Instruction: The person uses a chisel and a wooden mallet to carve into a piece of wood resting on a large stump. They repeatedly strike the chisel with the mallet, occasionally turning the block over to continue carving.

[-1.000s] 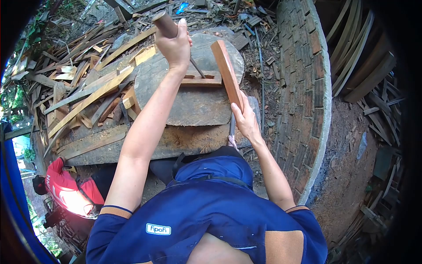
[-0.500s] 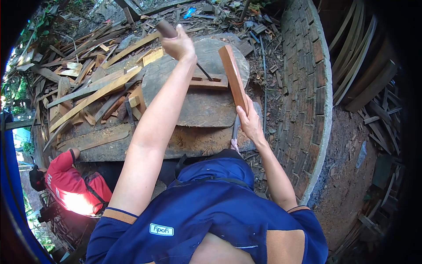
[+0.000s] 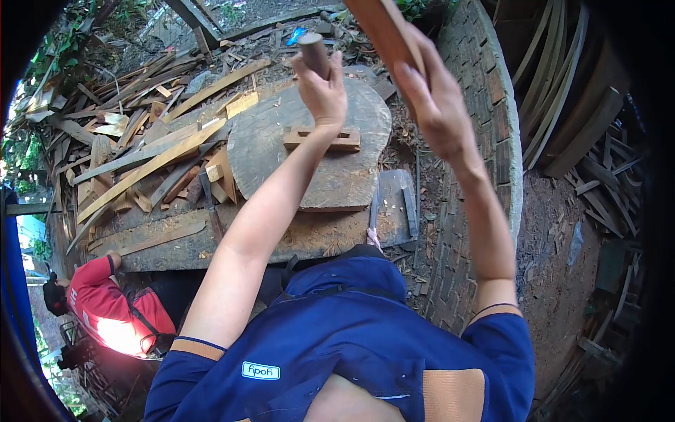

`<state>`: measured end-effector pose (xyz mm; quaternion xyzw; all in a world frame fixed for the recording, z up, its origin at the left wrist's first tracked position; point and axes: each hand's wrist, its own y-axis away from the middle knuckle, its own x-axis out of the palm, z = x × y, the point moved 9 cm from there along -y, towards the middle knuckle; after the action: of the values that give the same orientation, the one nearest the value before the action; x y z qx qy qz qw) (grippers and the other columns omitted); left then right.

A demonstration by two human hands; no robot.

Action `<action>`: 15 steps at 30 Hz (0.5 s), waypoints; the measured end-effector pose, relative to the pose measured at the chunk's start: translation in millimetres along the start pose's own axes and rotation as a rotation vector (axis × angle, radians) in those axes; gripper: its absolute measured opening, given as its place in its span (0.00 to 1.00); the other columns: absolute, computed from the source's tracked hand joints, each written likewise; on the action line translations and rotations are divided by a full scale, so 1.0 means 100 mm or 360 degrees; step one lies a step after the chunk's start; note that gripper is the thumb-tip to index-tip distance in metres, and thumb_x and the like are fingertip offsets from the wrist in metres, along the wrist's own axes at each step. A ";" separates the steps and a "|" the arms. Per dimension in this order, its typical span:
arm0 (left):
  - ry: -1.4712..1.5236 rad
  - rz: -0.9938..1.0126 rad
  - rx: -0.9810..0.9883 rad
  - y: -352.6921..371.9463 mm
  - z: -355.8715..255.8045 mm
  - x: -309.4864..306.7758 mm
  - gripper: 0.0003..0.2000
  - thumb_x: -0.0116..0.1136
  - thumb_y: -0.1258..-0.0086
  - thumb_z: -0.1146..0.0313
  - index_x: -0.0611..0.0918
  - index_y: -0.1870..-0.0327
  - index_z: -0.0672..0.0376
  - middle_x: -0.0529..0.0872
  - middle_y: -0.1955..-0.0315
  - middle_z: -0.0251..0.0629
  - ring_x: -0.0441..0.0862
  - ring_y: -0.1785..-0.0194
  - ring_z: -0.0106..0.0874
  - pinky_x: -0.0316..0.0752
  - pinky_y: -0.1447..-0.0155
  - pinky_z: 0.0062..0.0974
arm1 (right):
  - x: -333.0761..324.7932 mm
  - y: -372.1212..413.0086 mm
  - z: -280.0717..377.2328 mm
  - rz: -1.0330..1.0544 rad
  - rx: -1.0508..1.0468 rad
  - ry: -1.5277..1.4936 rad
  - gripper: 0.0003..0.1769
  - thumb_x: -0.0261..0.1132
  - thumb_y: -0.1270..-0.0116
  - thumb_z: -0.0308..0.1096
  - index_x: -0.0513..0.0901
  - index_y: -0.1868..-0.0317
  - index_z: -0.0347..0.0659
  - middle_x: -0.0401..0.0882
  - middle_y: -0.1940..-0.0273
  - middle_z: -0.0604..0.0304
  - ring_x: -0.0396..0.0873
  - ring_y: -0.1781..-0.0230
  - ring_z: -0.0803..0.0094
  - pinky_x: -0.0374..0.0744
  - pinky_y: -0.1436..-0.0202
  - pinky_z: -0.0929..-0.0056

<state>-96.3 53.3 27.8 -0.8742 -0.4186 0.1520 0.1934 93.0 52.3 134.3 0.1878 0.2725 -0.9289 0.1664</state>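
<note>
My left hand is wrapped around the thick round handle of a chisel above the work; its blade is hidden behind my hand and forearm. Below lies a small wooden block with slots cut into its top, partly covered by my wrist. It rests on a round slab of tree trunk. Raised at the upper right, my right hand grips a long squared wooden club, whose far end leaves the top of the view.
Scrap wood is heaped on the left. A low brick wall curves along the right. A metal tool with a wrapped end lies near my waist. A person in a red shirt is at the lower left.
My right hand has lifted the club up and closer to the camera. My left hand has shifted right and slightly down with the chisel, whose handle now stands more upright.
</note>
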 end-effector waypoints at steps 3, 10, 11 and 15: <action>-0.0081 0.0029 0.0129 0.05 -0.05 0.04 0.27 0.64 0.30 0.51 0.67 0.47 0.64 0.83 0.61 0.53 0.85 0.57 0.45 0.76 0.51 0.40 | -0.14 -0.25 0.36 0.0128 -0.0176 0.0457 0.29 0.54 0.26 0.51 0.67 0.29 0.51 0.85 0.56 0.40 0.85 0.56 0.46 0.81 0.51 0.53; -0.0068 -0.0033 0.0158 0.06 0.03 -0.08 0.23 0.61 0.28 0.58 0.64 0.46 0.60 0.83 0.61 0.53 0.85 0.58 0.52 0.77 0.53 0.44 | 0.06 -0.19 0.27 0.0432 -0.0214 0.0992 0.29 0.52 0.25 0.53 0.66 0.27 0.56 0.86 0.63 0.44 0.86 0.63 0.51 0.83 0.55 0.55; -0.0093 -0.0046 0.0235 0.05 0.05 -0.06 0.22 0.60 0.28 0.61 0.63 0.45 0.61 0.83 0.59 0.53 0.85 0.56 0.52 0.77 0.51 0.43 | 0.16 -0.14 0.15 0.0541 -0.0148 0.1010 0.29 0.53 0.26 0.53 0.67 0.28 0.55 0.86 0.61 0.44 0.86 0.62 0.50 0.83 0.56 0.54; 0.0070 -0.0202 -0.0119 -0.10 0.25 -0.27 0.22 0.57 0.27 0.66 0.63 0.40 0.66 0.81 0.53 0.53 0.84 0.53 0.41 0.79 0.47 0.38 | 0.22 0.10 -0.19 0.0582 0.0212 0.0704 0.30 0.51 0.26 0.54 0.66 0.27 0.52 0.86 0.57 0.46 0.86 0.60 0.54 0.83 0.53 0.54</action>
<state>-129.9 43.3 12.9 -0.8557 -0.4742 0.1044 0.1789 82.6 50.6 105.7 0.4424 0.2022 -0.8357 0.2549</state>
